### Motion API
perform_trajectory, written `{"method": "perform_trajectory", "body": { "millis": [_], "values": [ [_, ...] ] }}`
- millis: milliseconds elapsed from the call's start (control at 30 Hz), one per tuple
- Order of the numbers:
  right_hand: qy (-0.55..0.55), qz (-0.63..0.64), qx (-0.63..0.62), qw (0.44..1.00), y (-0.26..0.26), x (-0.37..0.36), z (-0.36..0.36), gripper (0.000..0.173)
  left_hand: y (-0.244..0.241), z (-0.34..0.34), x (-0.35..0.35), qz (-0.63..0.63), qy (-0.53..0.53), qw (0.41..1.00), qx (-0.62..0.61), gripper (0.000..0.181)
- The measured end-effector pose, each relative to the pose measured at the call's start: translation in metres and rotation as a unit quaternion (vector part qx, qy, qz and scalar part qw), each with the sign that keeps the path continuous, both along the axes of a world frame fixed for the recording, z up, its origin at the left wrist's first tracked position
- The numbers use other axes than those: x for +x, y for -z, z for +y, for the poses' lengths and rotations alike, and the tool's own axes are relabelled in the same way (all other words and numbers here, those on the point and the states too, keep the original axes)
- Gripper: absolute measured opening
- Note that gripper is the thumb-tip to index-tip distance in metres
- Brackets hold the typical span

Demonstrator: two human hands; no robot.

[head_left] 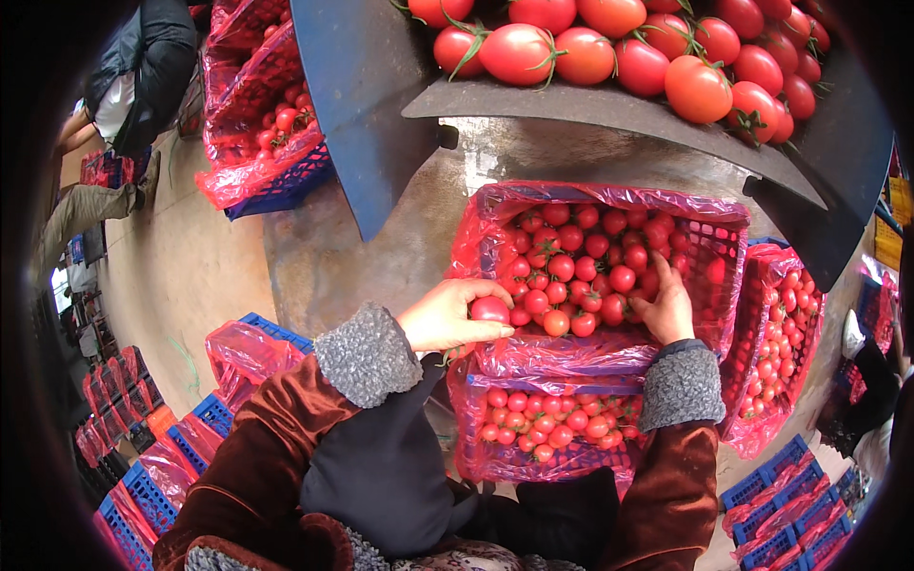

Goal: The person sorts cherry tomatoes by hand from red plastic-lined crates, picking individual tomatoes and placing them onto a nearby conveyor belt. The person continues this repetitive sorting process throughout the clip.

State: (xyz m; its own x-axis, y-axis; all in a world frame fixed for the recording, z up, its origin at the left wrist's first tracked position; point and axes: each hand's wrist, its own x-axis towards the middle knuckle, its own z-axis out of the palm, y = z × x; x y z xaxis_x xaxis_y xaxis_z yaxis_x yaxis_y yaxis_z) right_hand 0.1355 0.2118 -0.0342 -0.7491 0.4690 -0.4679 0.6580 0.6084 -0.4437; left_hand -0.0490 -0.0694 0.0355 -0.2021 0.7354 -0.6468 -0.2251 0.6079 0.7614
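In front of me stands a blue plastic crate lined with pink plastic film [607, 191], partly filled with red tomatoes [561, 268]. My left hand [457, 310] is at the crate's left rim, its thumb and fingers closed around one tomato [490, 310]. Inside the crate, my right hand [665, 303] reaches down among the tomatoes at the right side, fingers bent. Whether it grips one cannot be told, as its fingertips are partly hidden. Above, larger tomatoes [518, 54] with green stems lie on a dark metal chute [543, 100].
A second lined crate of tomatoes [550, 421] stands close to my knees, another [775, 342] to the right. Blue metal side panels [343, 107] flank the chute. Lined crates [264, 189] stand upper left, and empty ones [161, 492] lower left. Other people [143, 71] are at both sides.
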Motion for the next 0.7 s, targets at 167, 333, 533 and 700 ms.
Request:
{"method": "perform_trajectory", "body": {
  "millis": [167, 333, 533, 700],
  "values": [
    [0.069, 0.102, -0.102, 0.987, -0.004, -0.018, -0.036, 0.098, 0.003, -0.001, 0.003, -0.028, -0.017, 0.999, -0.011, 0.029],
    [0.011, 0.234, -0.174, 0.956, -0.021, -0.051, -0.092, 0.09, 0.001, 0.001, 0.003, -0.033, -0.02, 0.998, -0.043, 0.029],
    [-0.131, 0.125, -0.093, 0.979, -0.025, -0.053, -0.147, 0.064, 0.005, 0.002, 0.004, -0.035, -0.04, 0.999, 0.008, 0.028],
    [-0.219, 0.036, 0.078, 0.972, -0.018, -0.05, -0.148, 0.034, 0.001, 0.003, 0.003, -0.016, -0.026, 1.0, -0.001, 0.028]
  ]
}}
